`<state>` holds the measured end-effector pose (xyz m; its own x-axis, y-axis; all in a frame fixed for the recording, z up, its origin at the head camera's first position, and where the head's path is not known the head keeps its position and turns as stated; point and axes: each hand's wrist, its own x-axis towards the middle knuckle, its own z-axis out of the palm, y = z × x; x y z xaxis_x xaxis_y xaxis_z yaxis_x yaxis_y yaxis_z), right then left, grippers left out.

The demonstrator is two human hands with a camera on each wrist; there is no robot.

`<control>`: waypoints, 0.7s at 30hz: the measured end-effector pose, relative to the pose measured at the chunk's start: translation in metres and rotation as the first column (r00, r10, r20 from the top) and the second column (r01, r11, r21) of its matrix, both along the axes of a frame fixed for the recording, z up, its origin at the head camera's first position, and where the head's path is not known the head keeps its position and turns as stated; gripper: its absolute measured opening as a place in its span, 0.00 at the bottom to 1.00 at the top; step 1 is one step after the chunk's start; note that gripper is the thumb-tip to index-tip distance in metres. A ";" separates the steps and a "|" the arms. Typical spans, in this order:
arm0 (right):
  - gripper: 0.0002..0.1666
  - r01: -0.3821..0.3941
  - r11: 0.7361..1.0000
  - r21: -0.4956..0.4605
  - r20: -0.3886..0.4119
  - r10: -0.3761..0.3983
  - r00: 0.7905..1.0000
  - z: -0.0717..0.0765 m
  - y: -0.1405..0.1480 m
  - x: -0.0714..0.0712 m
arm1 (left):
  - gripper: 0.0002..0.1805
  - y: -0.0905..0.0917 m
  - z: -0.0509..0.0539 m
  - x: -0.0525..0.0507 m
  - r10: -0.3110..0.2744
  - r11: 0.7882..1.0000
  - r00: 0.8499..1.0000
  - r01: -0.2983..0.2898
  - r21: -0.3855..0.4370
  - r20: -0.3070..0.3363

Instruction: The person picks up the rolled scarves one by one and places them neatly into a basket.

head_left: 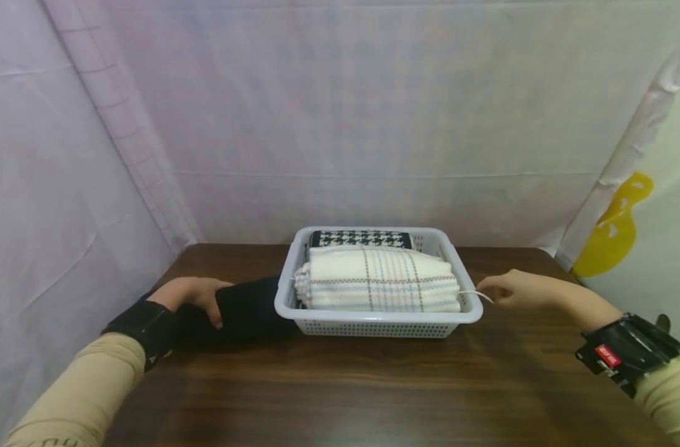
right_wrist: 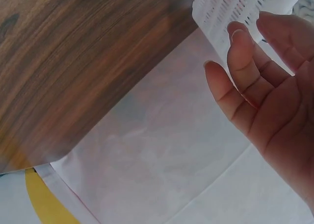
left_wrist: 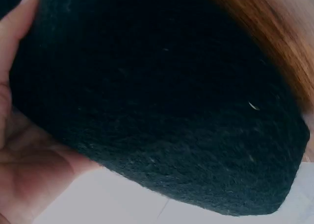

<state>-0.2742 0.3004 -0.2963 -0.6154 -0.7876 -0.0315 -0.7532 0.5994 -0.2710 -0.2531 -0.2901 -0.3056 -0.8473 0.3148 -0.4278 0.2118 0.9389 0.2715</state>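
My left hand grips a folded black cloth lying on the table left of the basket. In the left wrist view the cloth looks fuzzy, with the thumb on one side and the palm on the other. A white perforated basket holds a folded cream plaid cloth. Behind that lies a black-and-white houndstooth cloth. My right hand, fingers loosely bent, hovers just right of the basket. A thin white strip reaches from the rim towards it. The right wrist view shows nothing held.
The brown wooden table extends in front of the basket. A white curtain hangs behind it and at both sides. On the right, a yellow shape shows on the curtain.
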 end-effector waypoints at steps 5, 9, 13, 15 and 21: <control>0.17 0.040 0.999 0.009 0.032 -0.040 0.999 0.000 -0.001 0.003 | 0.51 -0.001 0.007 0.002 -0.065 0.996 0.990 0.073 -0.055 0.125; 0.18 0.067 0.998 0.014 0.044 -0.068 0.997 0.000 -0.002 0.005 | 0.47 -0.001 0.007 0.009 -0.138 0.989 0.973 0.146 -0.031 0.186; 0.18 0.073 0.997 0.005 0.040 -0.073 0.997 -0.001 -0.004 0.007 | 0.47 0.004 0.006 0.025 -0.195 0.977 0.970 0.204 -0.056 0.144; 0.18 0.070 0.998 -0.007 0.038 -0.070 0.997 -0.002 -0.005 0.009 | 0.48 0.008 0.005 0.033 -0.216 0.973 0.972 0.222 -0.067 0.098; 0.16 0.076 0.996 -0.042 0.073 -0.073 0.995 -0.005 -0.006 0.012 | 0.47 0.033 0.004 0.056 -0.252 0.964 0.968 0.251 -0.083 -0.002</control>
